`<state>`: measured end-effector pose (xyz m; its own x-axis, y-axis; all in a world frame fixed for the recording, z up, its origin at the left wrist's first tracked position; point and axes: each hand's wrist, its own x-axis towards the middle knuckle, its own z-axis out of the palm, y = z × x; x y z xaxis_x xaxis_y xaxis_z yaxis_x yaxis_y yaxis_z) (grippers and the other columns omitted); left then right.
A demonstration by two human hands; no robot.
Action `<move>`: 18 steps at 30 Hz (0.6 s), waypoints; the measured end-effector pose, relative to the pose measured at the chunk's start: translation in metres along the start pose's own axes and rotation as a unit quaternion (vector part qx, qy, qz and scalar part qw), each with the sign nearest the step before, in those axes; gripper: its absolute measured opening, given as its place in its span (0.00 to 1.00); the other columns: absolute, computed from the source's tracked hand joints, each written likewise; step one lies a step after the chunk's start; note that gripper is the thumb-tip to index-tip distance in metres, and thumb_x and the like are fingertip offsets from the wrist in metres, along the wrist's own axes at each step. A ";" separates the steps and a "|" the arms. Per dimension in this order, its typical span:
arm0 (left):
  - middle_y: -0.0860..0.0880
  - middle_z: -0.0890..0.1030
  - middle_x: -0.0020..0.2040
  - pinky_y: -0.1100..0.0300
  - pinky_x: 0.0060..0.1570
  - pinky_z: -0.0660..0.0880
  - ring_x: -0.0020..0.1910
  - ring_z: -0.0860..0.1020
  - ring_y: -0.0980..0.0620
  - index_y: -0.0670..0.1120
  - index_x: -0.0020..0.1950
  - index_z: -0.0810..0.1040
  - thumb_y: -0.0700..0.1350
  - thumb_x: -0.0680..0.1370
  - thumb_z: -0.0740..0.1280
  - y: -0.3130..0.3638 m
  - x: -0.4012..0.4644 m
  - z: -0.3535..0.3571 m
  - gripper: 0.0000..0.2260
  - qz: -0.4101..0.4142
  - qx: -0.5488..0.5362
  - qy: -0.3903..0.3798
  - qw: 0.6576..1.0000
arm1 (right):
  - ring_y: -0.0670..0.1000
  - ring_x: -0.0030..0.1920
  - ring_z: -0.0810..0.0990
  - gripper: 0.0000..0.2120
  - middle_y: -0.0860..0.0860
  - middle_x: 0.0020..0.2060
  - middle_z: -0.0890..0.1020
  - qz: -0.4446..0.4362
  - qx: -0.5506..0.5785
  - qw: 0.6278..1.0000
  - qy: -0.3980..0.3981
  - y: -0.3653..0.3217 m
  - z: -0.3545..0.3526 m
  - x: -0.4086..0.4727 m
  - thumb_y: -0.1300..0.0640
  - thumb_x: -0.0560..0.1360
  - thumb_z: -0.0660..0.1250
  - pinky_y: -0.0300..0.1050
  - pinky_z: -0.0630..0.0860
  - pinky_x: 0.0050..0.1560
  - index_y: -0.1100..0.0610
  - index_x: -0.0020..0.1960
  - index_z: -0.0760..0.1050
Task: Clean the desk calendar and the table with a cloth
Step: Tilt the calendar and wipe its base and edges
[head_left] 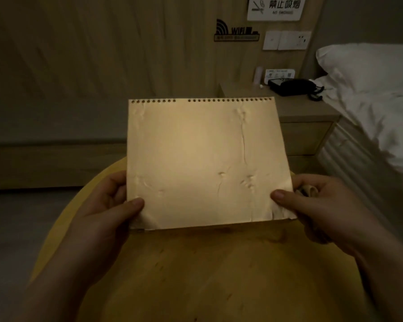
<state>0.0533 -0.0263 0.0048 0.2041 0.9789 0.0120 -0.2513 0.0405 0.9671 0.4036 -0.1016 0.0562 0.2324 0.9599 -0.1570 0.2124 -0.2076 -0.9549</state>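
Note:
A tan desk calendar (203, 163) with a row of punched binding holes along its top edge stands tilted over the round wooden table (196, 275). Its plain, dented cardboard back faces me. My left hand (107, 205) grips its lower left corner with the thumb on the front. At the lower right corner, my right hand (312, 205) pinches the calendar, thumb on the face. A small crumpled beige piece (308, 190), perhaps the cloth, shows between the right fingers. The calendar's bottom edge is close to the tabletop; I cannot tell if it touches.
A wooden nightstand (307, 112) behind the calendar carries a black telephone (293, 87) and a small card stand (280, 74). A bed with white bedding and a pillow (368, 66) fills the right side. Wall switches (286, 40) and signs hang above.

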 end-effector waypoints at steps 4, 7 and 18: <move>0.51 0.88 0.48 0.51 0.26 0.80 0.38 0.86 0.49 0.61 0.55 0.84 0.42 0.71 0.71 0.009 0.005 0.025 0.18 0.034 0.042 0.038 0.998 | 0.48 0.18 0.64 0.15 0.53 0.24 0.76 -0.018 -0.015 1.000 0.007 0.003 -0.002 -0.006 0.43 0.63 0.79 0.37 0.63 0.24 0.52 0.44 0.86; 0.57 0.87 0.47 0.49 0.26 0.80 0.38 0.86 0.53 0.65 0.57 0.81 0.54 0.79 0.72 0.011 0.007 0.041 0.08 0.058 0.075 0.112 0.989 | 0.48 0.18 0.62 0.17 0.55 0.25 0.78 -0.023 -0.014 1.000 0.007 0.004 -0.002 -0.008 0.41 0.61 0.79 0.36 0.62 0.24 0.52 0.43 0.87; 0.57 0.89 0.46 0.64 0.31 0.80 0.41 0.84 0.62 0.63 0.48 0.84 0.55 0.78 0.72 0.023 0.002 0.055 0.02 0.180 0.049 0.108 0.977 | 0.40 0.23 0.79 0.37 0.42 0.43 0.83 -0.088 -0.047 0.990 0.097 -0.070 -0.018 -0.013 0.30 0.63 0.71 0.35 0.68 0.20 0.41 0.70 0.75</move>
<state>0.0998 -0.0340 0.0406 -0.0873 0.9462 0.3115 -0.1768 -0.3224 0.9299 0.4029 -0.1033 0.1302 0.3602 0.9302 0.0706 0.3517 -0.0654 -0.9338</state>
